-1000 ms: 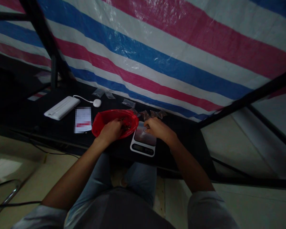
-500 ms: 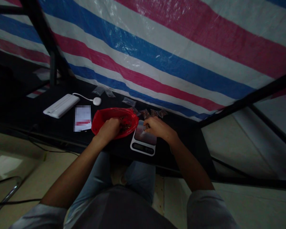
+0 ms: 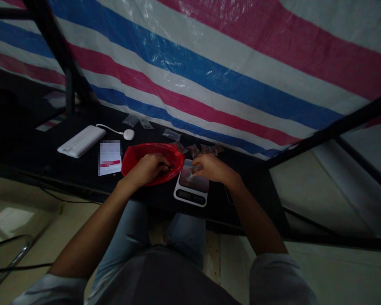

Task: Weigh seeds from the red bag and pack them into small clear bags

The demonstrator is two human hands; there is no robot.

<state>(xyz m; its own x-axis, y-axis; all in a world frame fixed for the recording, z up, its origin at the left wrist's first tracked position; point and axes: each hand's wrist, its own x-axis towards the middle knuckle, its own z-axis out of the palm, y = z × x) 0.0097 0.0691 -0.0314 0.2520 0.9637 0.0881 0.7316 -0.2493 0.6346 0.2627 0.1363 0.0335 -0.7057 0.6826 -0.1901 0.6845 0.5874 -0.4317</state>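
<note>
A red plastic bag (image 3: 135, 154) stands with its mouth spread wide on the black table, small brown pieces (image 3: 169, 169) lying inside. My left hand (image 3: 151, 167) reaches into it, fingers curled down at those pieces; whatever they pinch is too small to make out. To the right is a white kitchen scale (image 3: 190, 198) with a shiny metal plate. Over the plate's far right part, my right hand (image 3: 211, 167) is closed on a small clear plastic bag (image 3: 195, 170) with something brownish in it. Its fingers partly cover that bag.
Behind the scale lie several small filled bags (image 3: 205, 149). Clear bags (image 3: 171, 134) rest along the striped sheet (image 3: 190, 89). Leftward are a white power bank-like block (image 3: 82, 141), a round white piece (image 3: 128, 134) on a cord, and a blurred card (image 3: 110, 156).
My left hand has shifted slightly right within the red bag, its fingers over the brown pieces. My right hand stays over the scale, the small clear bag still held.
</note>
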